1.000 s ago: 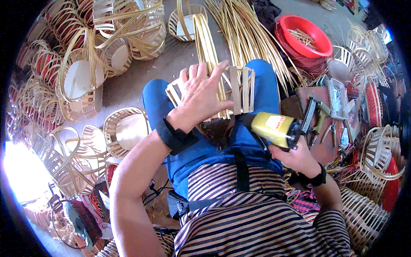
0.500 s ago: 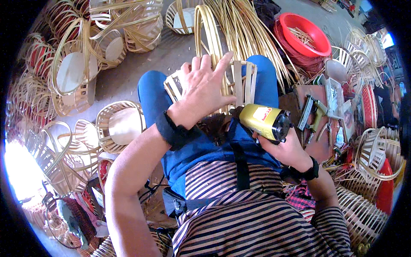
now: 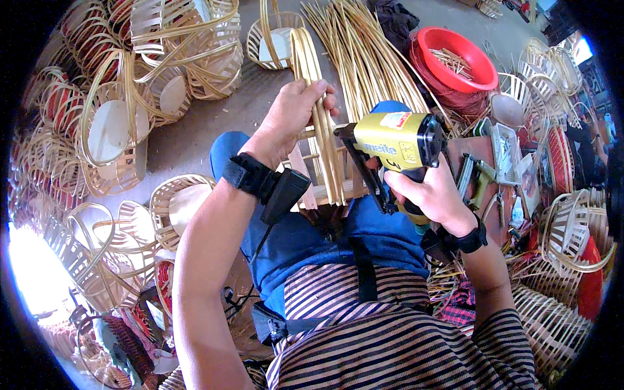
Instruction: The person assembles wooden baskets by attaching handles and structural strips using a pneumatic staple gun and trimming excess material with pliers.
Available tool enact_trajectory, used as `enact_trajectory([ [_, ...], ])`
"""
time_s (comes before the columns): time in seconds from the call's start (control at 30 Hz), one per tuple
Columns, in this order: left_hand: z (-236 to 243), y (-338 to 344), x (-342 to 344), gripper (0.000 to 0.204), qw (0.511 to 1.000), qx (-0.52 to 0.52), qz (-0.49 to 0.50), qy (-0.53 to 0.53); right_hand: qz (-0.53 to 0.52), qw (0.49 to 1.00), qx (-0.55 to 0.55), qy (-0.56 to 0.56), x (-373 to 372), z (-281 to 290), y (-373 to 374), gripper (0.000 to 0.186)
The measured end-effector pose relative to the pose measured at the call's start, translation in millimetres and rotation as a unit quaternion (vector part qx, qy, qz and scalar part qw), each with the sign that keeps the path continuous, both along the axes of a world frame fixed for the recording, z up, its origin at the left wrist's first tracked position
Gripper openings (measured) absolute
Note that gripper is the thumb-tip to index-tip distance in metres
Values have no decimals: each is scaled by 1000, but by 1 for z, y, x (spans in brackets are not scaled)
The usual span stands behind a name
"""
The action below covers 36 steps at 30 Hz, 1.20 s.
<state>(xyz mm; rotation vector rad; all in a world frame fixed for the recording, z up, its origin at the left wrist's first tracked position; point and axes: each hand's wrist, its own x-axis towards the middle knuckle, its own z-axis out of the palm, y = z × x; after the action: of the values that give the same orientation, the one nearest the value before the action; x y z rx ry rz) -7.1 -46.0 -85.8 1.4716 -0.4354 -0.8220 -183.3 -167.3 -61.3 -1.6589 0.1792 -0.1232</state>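
The left hand (image 3: 296, 110) has shifted, fingers clamped on the tan bent-cane handle (image 3: 328, 156); the right hand (image 3: 432, 195), fingers gripping the yellow-and-black nail gun (image 3: 393, 140), has raised it alongside. Best keep the handle square to the pale slatted wooden basket (image 3: 302, 172) on the blue-trousered lap (image 3: 279, 237).

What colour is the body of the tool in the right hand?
The tool body is golden yellow, best seen in the head view.

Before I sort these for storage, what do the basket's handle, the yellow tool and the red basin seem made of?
Basket's handle: probably bamboo or cane, smooth and faintly glossy, judging by its tan bent strips. Yellow tool: likely painted metal, from its glossy sheen; the black end cap could be plastic or metal. Red basin: apparently plastic, with a smooth, shiny rim.
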Motion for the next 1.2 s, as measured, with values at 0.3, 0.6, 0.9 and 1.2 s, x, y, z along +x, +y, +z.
enact_trajectory([
  [0.3, 3, 5, -1, 24, 1000, -19, -3, -15, -10, 999, -43, 16, 3, -3, 9, 28],
  [0.6, 1, 50, 21, 35, 969, 129, 53, -206, -306, 939, 15, 155, -89, -75, -53, 27],
  [0.9, -7, 55, 0, 55, 900, 227, 20, -372, -586, 612, -335, 413, -222, -193, -97, 57],
  [1.2, 11, 50, -10, 53, 873, 262, 16, -410, -397, 594, -543, 440, -199, -176, -172, 67],
])
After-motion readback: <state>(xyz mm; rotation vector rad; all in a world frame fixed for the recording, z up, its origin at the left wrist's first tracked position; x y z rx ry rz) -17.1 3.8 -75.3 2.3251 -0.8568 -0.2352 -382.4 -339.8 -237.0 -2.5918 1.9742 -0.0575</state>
